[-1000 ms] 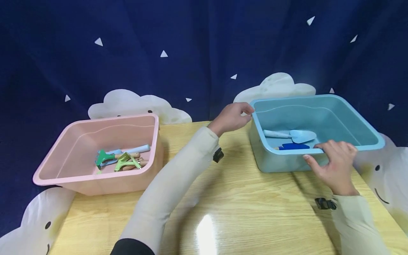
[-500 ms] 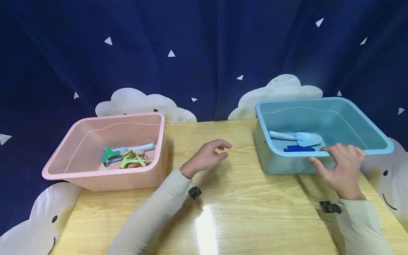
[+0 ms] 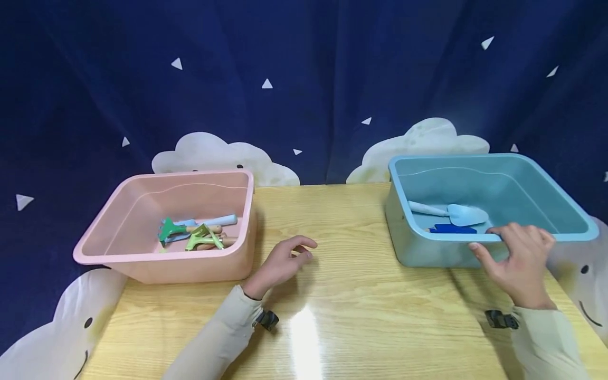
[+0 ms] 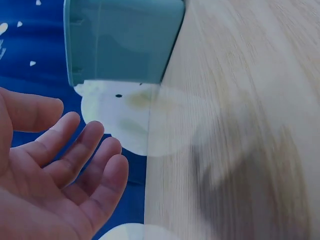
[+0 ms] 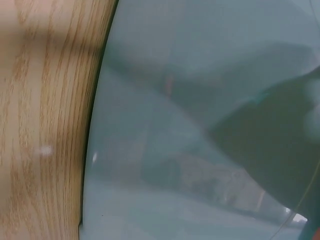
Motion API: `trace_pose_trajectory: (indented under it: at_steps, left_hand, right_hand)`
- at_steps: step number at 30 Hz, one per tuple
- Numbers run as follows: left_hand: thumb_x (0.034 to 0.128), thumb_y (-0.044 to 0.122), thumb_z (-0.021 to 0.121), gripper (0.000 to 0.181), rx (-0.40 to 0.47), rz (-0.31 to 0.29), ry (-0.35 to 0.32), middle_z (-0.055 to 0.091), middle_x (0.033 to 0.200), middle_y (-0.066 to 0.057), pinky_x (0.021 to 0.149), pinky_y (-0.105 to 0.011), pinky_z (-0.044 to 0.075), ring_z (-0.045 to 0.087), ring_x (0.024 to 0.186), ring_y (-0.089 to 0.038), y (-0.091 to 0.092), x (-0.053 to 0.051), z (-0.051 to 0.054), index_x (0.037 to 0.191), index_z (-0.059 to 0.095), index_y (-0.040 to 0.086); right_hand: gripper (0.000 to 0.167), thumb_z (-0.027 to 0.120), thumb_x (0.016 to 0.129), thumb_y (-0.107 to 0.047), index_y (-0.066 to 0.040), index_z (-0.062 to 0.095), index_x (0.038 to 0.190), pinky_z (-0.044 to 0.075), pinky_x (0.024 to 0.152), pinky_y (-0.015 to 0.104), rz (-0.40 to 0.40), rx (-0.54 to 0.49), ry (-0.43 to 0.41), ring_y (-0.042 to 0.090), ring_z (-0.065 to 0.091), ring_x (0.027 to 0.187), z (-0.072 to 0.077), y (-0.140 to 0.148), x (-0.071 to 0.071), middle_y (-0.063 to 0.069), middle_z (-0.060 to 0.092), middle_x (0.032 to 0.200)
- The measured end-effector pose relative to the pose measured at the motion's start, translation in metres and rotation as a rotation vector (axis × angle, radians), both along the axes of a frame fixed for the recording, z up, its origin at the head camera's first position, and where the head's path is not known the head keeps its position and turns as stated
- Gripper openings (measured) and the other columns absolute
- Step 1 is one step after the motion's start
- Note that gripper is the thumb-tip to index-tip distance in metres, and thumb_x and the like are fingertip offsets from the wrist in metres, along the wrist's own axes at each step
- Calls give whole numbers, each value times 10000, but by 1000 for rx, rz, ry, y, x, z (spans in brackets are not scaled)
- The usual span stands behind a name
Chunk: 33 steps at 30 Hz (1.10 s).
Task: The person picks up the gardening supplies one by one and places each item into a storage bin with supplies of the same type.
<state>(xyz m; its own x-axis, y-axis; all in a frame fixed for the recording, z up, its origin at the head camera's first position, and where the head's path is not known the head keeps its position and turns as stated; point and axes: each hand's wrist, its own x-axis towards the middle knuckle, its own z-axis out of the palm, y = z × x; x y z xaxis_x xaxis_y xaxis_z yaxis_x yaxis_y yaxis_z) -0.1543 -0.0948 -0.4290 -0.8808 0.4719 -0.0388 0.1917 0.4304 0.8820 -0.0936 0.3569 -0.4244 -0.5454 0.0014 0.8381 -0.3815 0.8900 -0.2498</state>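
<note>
My left hand (image 3: 281,264) hovers above the table between two tubs, its fingers loosely bent and holding nothing; the left wrist view shows the bare palm of that hand (image 4: 55,185). On the right, my right hand (image 3: 520,264) grips the front rim of a blue plastic tub (image 3: 442,253), fingers over the edge and thumb outside. A light blue trowel (image 3: 466,215) lies inside it, beside a dark blue tool (image 3: 453,229) whose kind is unclear. The tub's outer wall (image 5: 150,130) fills most of the right wrist view.
A pink tub (image 3: 176,269) stands at the left. In it lie a green hand rake (image 3: 172,229), a light green tool (image 3: 203,240), a light blue handle (image 3: 220,220) and wooden handles. Behind the wooden table (image 3: 351,316) hangs a dark blue curtain (image 3: 304,63).
My left hand has drawn away from the blue tub's left rim, leftward and toward me. The right hand keeps its hold on the front rim. The head view has shifted slightly left.
</note>
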Motion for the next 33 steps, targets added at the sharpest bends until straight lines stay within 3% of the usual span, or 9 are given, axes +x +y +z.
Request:
trace_pose_trajectory:
  at_steps: [5,10,21,25,28,33]
  left_hand:
    - [973,123,559,230,34,70,-3,669,1232,-132,776,-340,530,649,1023,-297,-4,0,-2,1160,681,176]
    - [959,118,580,208,54,138,16,702,1172,-54,802,-340,522,638,1023,-274,-11,0,-1,1114,706,177]
    - [959,84,566,211,97,162,38,690,1182,-79,882,-329,499,616,1029,-217,-27,4,4,1121,699,107]
    - [954,85,576,210,75,144,55,688,1187,-82,869,-319,496,614,1021,-196,-31,6,7,1131,687,109]
    - [950,77,582,233,59,129,95,676,1198,-94,861,-343,498,615,1020,-210,-32,11,11,1166,666,98]
    - [943,79,592,280,22,160,239,665,1204,-69,869,-405,524,626,1040,-227,-32,18,20,1213,643,133]
  right_hand:
    - [846,529,829,-757,81,640,831,96,1052,299,-4,6,11,403,378,728,1,6,-2,259,569,727]
    - [854,519,825,-770,76,636,829,88,1033,297,-3,5,-2,397,369,727,-1,9,-1,246,565,726]
    - [853,495,829,-787,52,644,842,79,1017,302,18,29,-61,376,377,743,5,8,-2,226,576,731]
    - [812,526,828,-767,32,665,860,137,993,349,28,25,-93,143,410,804,7,8,-3,203,602,755]
    - [701,603,839,-678,16,687,901,169,998,387,34,17,-133,71,408,904,8,8,1,199,636,810]
    - [484,717,836,-411,-9,680,1104,172,1069,507,-10,0,-239,381,479,1048,19,4,12,237,660,1011]
